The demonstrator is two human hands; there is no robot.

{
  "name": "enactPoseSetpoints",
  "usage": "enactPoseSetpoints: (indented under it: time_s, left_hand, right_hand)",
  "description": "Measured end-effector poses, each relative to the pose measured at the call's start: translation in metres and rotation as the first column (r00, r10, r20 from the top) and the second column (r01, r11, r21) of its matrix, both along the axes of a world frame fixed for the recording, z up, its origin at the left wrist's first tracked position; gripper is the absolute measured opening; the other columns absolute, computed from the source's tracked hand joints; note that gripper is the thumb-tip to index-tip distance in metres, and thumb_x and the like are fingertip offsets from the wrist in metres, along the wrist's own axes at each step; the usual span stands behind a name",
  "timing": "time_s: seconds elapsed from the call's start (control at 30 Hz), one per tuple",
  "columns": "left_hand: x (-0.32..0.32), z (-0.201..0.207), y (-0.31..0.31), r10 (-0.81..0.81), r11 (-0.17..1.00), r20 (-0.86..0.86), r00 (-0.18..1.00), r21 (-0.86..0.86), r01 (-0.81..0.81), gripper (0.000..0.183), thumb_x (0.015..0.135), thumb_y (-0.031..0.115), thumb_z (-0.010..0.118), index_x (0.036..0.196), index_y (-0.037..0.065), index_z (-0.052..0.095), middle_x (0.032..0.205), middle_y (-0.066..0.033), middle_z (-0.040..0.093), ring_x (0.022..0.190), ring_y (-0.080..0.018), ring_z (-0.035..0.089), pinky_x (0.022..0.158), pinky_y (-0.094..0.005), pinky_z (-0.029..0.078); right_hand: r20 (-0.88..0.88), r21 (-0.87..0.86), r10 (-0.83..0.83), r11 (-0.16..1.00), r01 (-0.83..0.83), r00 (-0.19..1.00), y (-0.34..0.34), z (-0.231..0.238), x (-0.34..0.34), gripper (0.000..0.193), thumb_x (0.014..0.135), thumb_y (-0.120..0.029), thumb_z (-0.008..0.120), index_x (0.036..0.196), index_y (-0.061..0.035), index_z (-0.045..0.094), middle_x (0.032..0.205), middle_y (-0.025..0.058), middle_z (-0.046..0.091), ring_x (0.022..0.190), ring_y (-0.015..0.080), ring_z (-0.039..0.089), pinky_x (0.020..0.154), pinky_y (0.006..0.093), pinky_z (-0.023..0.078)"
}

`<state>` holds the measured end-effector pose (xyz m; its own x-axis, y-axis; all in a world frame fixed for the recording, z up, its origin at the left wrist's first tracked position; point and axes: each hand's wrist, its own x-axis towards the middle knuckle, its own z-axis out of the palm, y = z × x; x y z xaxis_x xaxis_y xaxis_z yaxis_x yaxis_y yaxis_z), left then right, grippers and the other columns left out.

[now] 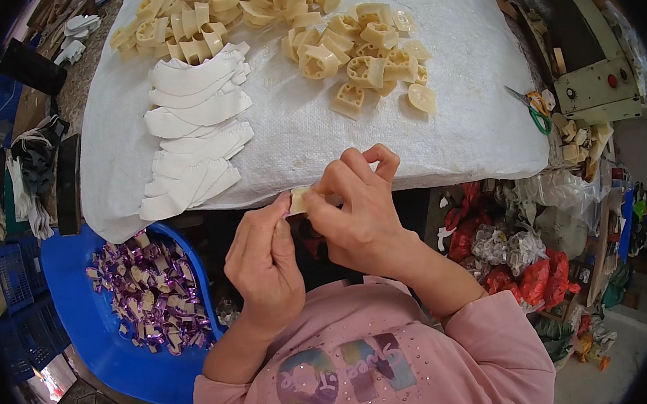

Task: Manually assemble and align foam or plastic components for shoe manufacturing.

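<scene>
A small cream plastic shoe heel (299, 200) sits between my two hands, just off the front edge of the covered table. My left hand (265, 256) pinches its left end, and a sliver of purple shows by those fingertips. On its right side, my right hand (359, 214) is closed, thumb and bent fingers pressed to the piece. The fingers hide much of it. Beyond my hands lies a loose heap of hollow cream heels (366, 66). To the left, white curved pieces of sheet material (194, 147) overlap in a column.
White woven sheeting (468, 107) covers the table. At its right edge lie scissors (537, 115) with green and orange handles. A blue tub (82, 327) at lower left holds purple-and-cream pieces (152, 291). Red and clear plastic bags (534, 276) crowd the right side, below a metal control box (596, 89).
</scene>
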<state>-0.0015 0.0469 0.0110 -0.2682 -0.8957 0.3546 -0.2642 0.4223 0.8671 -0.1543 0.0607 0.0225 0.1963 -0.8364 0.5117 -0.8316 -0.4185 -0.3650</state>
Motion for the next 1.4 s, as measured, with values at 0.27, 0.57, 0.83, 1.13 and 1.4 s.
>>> enactPoseSetpoints:
  time_s: [0.27,0.57,0.83,1.13,1.4]
  left_hand:
    - [0.006,-0.006,-0.008,-0.088,0.985,-0.162,0.983,0.131,0.11,0.02,0.092,0.01,0.053,0.106,-0.002,0.063,0.098,-0.0107,0.06,0.081,-0.0159,0.056,0.074,-0.0246,0.044]
    - [-0.002,-0.011,-0.019,-0.143,0.959,-0.101,0.985,-0.262,0.112,0.011,0.08,0.008,0.069,0.076,0.001,0.061,0.059,-0.005,0.047,0.06,-0.0202,0.044,0.053,-0.0286,0.036]
    - [-0.001,-0.008,-0.016,-0.2,0.965,-0.156,0.967,-0.203,0.167,0.012,0.082,0.009,0.067,0.077,0.002,0.059,0.063,-0.0042,0.048,0.062,-0.0191,0.045,0.053,-0.0277,0.036]
    - [0.016,-0.013,-0.03,0.009,0.938,-0.141,0.99,-0.343,-0.057,0.022,0.066,-0.007,0.069,0.084,0.006,0.066,0.071,-0.0041,0.049,0.071,-0.022,0.048,0.062,-0.03,0.04]
    - [0.002,0.003,-0.013,-0.162,0.957,-0.325,0.932,-0.282,0.068,0.033,0.065,-0.014,0.062,0.09,0.007,0.061,0.093,-0.0126,0.054,0.087,-0.0271,0.054,0.072,-0.0353,0.047]
  right_hand:
    - [0.292,-0.051,0.103,0.994,-0.093,0.951,-0.004,-0.01,-0.01,0.032,0.062,-0.001,0.066,0.091,-0.0112,0.058,0.079,0.0012,0.049,0.077,0.0214,0.046,0.075,0.0412,0.024]
    - [0.422,0.122,0.24,0.941,-0.317,0.874,0.003,-0.009,-0.013,0.028,0.062,0.002,0.065,0.086,-0.0103,0.057,0.079,0.0034,0.045,0.078,0.022,0.043,0.076,0.0386,0.024]
    - [0.35,0.13,0.271,0.934,-0.332,0.897,0.0,0.002,-0.018,0.027,0.062,0.0,0.067,0.086,-0.0103,0.059,0.085,0.0018,0.049,0.083,0.0218,0.045,0.079,0.0399,0.026]
    - [0.298,0.042,0.136,0.987,-0.155,0.945,0.005,0.024,-0.009,0.026,0.069,-0.009,0.071,0.093,-0.007,0.061,0.1,0.0082,0.058,0.095,0.0222,0.049,0.084,0.0395,0.035]
    - [0.917,0.33,-0.394,0.84,-0.43,-0.067,0.03,-0.01,0.009,0.025,0.094,-0.017,0.053,0.112,0.0,0.05,0.101,0.0084,0.06,0.094,0.0127,0.059,0.082,0.0264,0.048]
